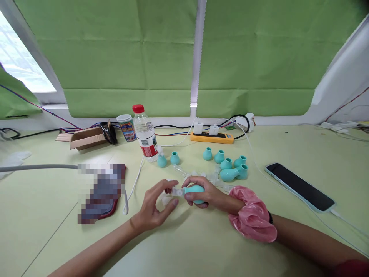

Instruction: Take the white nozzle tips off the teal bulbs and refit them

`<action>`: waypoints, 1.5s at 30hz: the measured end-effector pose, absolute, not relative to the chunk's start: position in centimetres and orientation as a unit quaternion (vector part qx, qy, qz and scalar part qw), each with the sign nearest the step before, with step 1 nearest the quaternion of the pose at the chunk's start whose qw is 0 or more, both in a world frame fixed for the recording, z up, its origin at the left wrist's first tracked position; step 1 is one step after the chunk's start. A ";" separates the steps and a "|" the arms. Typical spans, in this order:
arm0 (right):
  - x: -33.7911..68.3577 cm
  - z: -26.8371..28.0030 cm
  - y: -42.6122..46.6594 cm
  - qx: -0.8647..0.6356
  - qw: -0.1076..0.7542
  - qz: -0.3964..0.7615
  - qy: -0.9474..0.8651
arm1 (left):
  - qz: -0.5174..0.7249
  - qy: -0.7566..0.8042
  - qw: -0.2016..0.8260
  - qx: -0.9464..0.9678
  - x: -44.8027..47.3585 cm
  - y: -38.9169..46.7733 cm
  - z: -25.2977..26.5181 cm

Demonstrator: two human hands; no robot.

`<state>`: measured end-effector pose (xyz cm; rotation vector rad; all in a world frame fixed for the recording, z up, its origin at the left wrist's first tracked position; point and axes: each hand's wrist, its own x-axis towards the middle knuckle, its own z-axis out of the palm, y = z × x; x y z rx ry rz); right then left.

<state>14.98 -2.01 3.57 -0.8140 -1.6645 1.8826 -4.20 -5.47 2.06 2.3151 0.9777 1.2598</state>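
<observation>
My right hand [201, 192] is wrapped around a teal rubber squeeze bulb [196, 189], which lies sideways with its neck to the left. A clear plastic tip [178, 192] sits at the neck of this bulb. My left hand [157, 206] is beside that tip, thumb and fingers spread apart around its end. Just behind the left thumb lies a translucent piece [165, 199], partly hidden. Beyond my hands are clear plastic parts [213, 177] and a clear tube [181, 171]. Several more teal bulbs stand at the right, one lying bulb [229, 174] among them, and a teal bulb [174, 158] stands farther left.
A water bottle [146, 134] with a red cap stands behind the bulbs, near a printed cup [127, 127] and an open cardboard box [88, 138]. At the back is an orange power strip [211, 137]. A phone [300, 186] with a cable lies at right; a partly pixelated object [103, 194] at left.
</observation>
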 end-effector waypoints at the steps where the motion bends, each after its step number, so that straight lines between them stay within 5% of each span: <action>1: 15.0 3.5 -1.9 -0.305 0.271 0.680 -0.609 | 0.460 0.351 0.149 0.802 -4.5 -5.2 2.2; 7: 15.3 3.1 -1.0 -0.310 0.393 0.635 -0.589 | 0.386 0.479 0.038 0.788 -5.6 -2.9 2.0; 14: 15.0 2.9 -1.1 -0.305 0.413 0.615 -0.598 | 0.187 0.519 0.004 0.834 -5.1 -2.8 0.7; 29: 14.8 2.5 -1.8 -0.328 0.374 0.561 -0.662 | 0.238 0.534 0.008 0.811 -5.1 -2.8 0.7; 38: 14.9 2.2 -1.9 -0.331 0.383 0.439 -0.742 | 0.510 0.511 0.214 0.658 -4.3 -3.7 2.7; 45: 14.7 1.9 -1.7 -0.355 0.407 0.393 -0.744 | 0.536 0.481 0.448 0.529 -3.8 -4.2 3.4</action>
